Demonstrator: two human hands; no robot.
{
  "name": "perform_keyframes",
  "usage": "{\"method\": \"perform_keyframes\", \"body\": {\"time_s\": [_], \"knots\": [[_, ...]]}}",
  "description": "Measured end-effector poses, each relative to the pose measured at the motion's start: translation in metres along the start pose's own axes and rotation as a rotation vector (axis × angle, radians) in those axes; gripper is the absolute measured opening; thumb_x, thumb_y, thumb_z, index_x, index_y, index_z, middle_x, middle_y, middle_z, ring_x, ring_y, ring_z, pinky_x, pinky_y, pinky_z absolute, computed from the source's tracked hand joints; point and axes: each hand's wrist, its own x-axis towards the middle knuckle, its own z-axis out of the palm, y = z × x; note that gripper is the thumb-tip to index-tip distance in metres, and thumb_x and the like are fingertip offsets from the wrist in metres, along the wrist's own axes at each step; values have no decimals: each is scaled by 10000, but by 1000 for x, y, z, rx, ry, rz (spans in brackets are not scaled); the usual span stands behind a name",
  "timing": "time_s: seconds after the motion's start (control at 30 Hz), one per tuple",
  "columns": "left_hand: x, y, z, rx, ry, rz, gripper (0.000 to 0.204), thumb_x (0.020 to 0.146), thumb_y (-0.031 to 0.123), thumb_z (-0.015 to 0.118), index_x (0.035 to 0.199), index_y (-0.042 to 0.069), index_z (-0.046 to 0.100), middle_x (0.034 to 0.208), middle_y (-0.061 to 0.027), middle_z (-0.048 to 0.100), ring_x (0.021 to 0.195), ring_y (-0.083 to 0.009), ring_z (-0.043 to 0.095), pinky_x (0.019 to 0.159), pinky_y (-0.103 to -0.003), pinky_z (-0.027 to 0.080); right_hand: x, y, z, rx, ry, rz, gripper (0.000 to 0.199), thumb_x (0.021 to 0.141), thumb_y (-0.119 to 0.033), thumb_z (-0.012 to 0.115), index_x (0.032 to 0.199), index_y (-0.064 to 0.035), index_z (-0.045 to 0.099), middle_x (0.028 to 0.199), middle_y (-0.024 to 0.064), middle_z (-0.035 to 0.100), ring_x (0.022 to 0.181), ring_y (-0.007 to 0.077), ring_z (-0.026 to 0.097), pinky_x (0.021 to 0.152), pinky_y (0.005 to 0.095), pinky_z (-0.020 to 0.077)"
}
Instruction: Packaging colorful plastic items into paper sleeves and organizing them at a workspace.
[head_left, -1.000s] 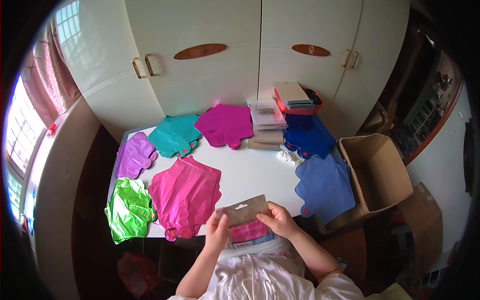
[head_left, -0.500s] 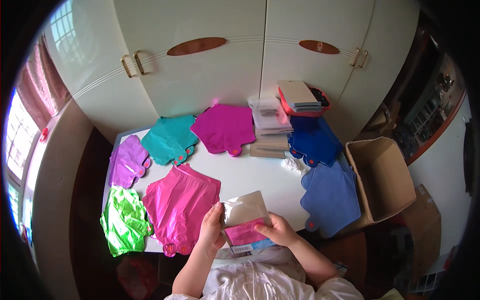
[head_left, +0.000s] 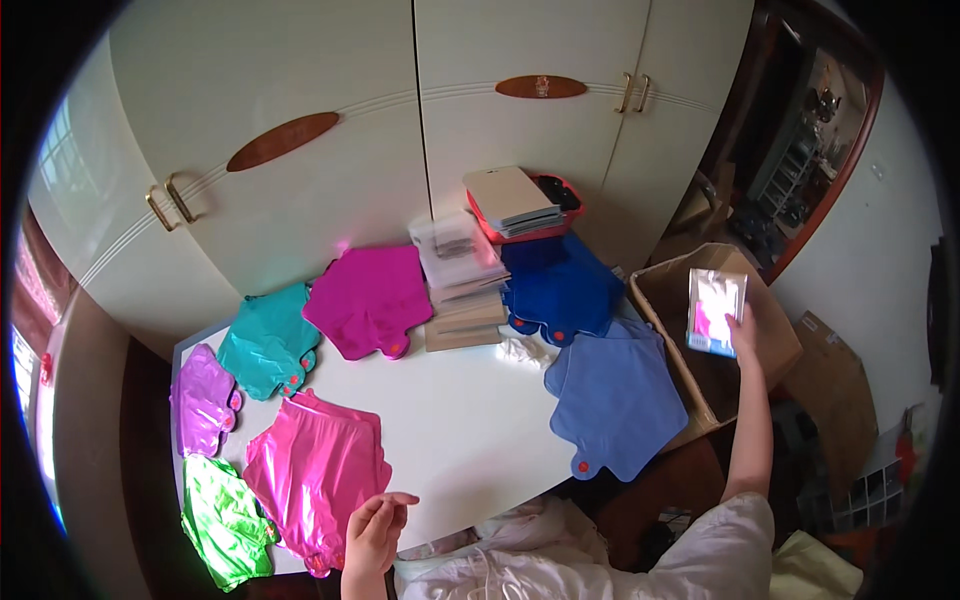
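My right hand (head_left: 742,332), out at the far right, grips a flat clear packet (head_left: 716,312) with pink and pale contents and a blue lower strip. It holds the packet over the open cardboard box (head_left: 660,305), its thumb on the front face. At the near edge of the table, my left hand (head_left: 374,530) holds nothing. Its index finger is stretched out and the other fingers are loosely bent. Beside it lies a pile of shiny pink foil sheets (head_left: 315,460), shaped like deflated balloons with round tabs.
Similar foil piles lie around the white table (head_left: 470,430): green (head_left: 225,520), purple (head_left: 203,400), teal (head_left: 268,340), magenta (head_left: 368,300), dark blue (head_left: 560,290) and light blue (head_left: 620,400). Clear sleeves (head_left: 450,250), cards (head_left: 465,325) and a red basket (head_left: 570,205) stand against the cabinet.
My right hand has carried the packet from in front of me to the box at the right. My left hand has let go of it. The view has swung to the right.
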Motion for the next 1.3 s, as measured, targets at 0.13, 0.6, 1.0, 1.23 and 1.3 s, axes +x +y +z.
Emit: {"method": "perform_keyframes", "body": {"time_s": [0.13,0.6,1.0,1.23,1.3], "knots": [[-15,-6,-5,122,-18,41,250,922,120,459,994,-85,582,977,-125,598,834,-142,526,727,-253,403,-10,65,37,-1,-537,203,297,807,-122,608,1077,-35,524,943,102,610,882,204,571,770,332,455],[-61,19,-22,233,-23,69,220,882,135,560,997,-34,640,1050,-95,579,970,-165,543,854,-287,414,-71,89,70,-454,-823,516,279,900,-150,414,1110,-33,555,1043,122,593,943,195,549,850,337,413],[-153,-21,-173,518,699,-211,147,792,133,636,833,3,690,729,-45,643,528,-42,472,475,-221,364,-28,96,88,-218,-464,477,300,926,-173,398,1147,-25,536,1129,107,565,1006,191,523,906,331,380],[-177,-145,-306,852,1198,-283,175,784,187,639,834,29,696,676,-88,649,687,-190,638,656,-311,479,-3,-47,67,427,-172,-75,313,942,-187,389,1169,-20,525,1179,99,549,1043,190,507,938,328,361],[-199,-209,-363,702,1315,-335,188,796,160,606,846,-11,666,685,-85,640,628,-180,609,598,-299,468,-84,-203,66,423,-318,-317,281,950,-155,373,1143,-27,531,1175,94,538,1037,184,510,938,340,362]]}}
